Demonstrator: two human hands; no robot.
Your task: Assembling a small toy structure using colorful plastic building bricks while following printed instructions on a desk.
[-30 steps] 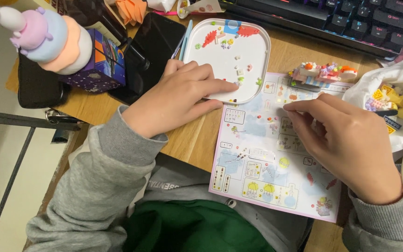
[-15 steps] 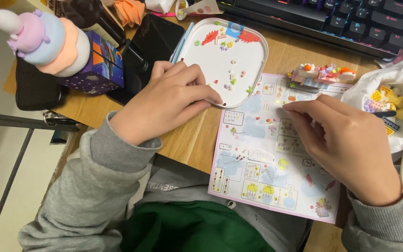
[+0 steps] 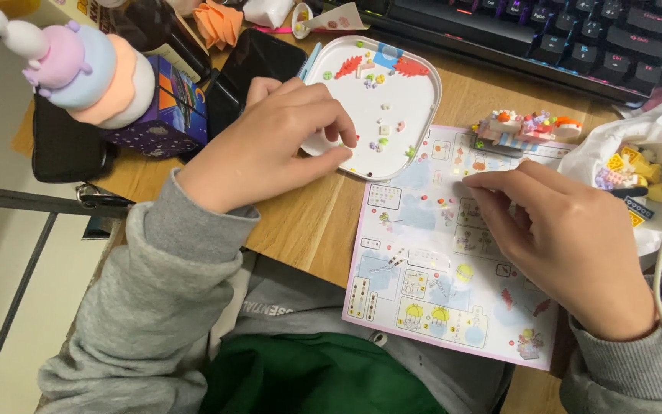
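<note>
A white rounded tray [image 3: 423, 77] with several tiny coloured bricks lies on the wooden desk [image 3: 308, 222]. My left hand [image 3: 270, 146] rests on the tray's near left rim, fingers curled, thumb and fingertips pinched close over the tray; I cannot see a piece between them. My right hand [image 3: 568, 245] lies flat on a printed building instruction sheet [image 3: 423, 276], fingertips pointing left at its upper part. A small half-built brick model [image 3: 522, 126] stands just above the sheet, beyond my right hand.
A dark keyboard [image 3: 576, 38] runs along the back. A plastic bag with yellow pieces [image 3: 622, 169] lies at right. A black phone [image 3: 258, 61], a dark blue box [image 3: 166, 115], a pastel stacked toy figure [image 3: 78, 69] and a black pouch [image 3: 67, 149] sit at left.
My left hand has drawn back toward the tray's near left edge and curled its fingers into a pinch. The tray shifted slightly. My right hand stayed on the sheet.
</note>
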